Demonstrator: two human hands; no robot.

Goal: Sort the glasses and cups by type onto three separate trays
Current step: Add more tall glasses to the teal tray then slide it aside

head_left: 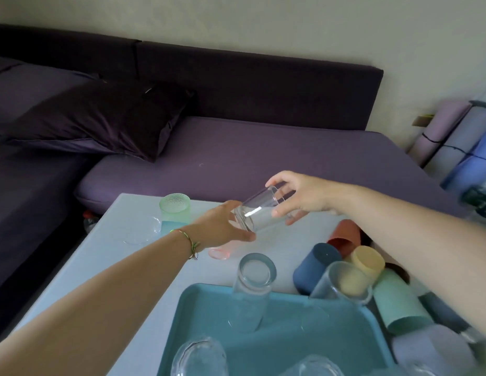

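I see the clear glass held in the air above the table, at about 12 o'clock from the teal tray, tilted with one end low toward 8 o'clock. The right hand holds it, fingers curled over the upper end and thumb pressed on the underside. The left hand reaches in from 7 o'clock with fingers stretched out. Its fingertips are hidden behind the glass, so I cannot tell whether they touch it. I judge the glass rigid, smooth and slippery, fairly light but breakable, so I would take it round the middle of the wall with a full wrap, not by the rim. Other clear glasses stand upturned on the tray, so it should be set down gently, clear of them to avoid a knock.
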